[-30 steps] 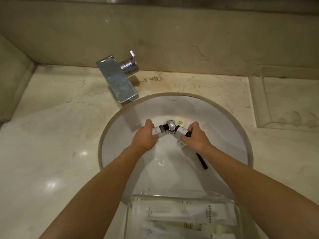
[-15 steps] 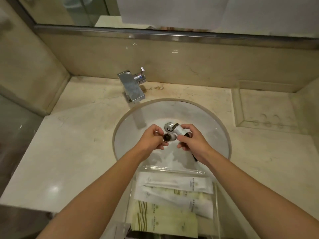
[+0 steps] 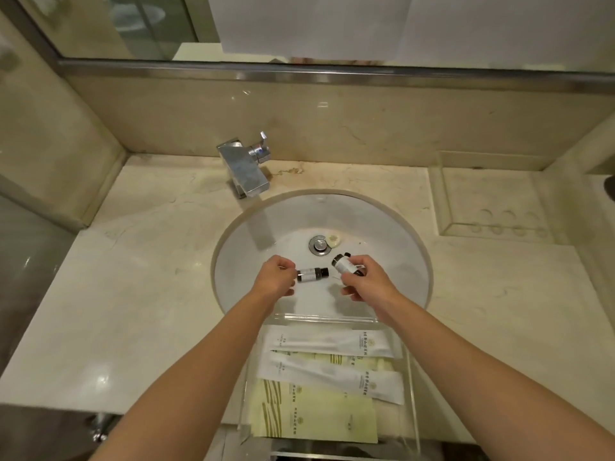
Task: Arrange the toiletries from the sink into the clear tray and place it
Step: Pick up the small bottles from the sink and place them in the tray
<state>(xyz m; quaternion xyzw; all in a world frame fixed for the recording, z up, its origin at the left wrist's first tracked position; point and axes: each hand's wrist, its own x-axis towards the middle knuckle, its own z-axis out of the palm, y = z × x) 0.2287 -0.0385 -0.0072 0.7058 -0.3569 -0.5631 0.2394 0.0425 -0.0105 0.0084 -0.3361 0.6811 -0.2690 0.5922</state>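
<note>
Both hands are pinching one small bottle each: my left hand (image 3: 275, 276) is holding a bottle (image 3: 312, 273) level, my right hand (image 3: 361, 280) a second bottle (image 3: 342, 263) tilted. Beyond them, a round soap (image 3: 332, 238) is lying beside the drain (image 3: 318, 245), waiting in the sink (image 3: 392, 261). Nearer me, the clear tray (image 3: 411, 387) is already holding sachets (image 3: 332, 371).

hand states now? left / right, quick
Left hand: closed on a small dark-capped bottle, held over the sink.
Right hand: closed on a second small bottle.
</note>
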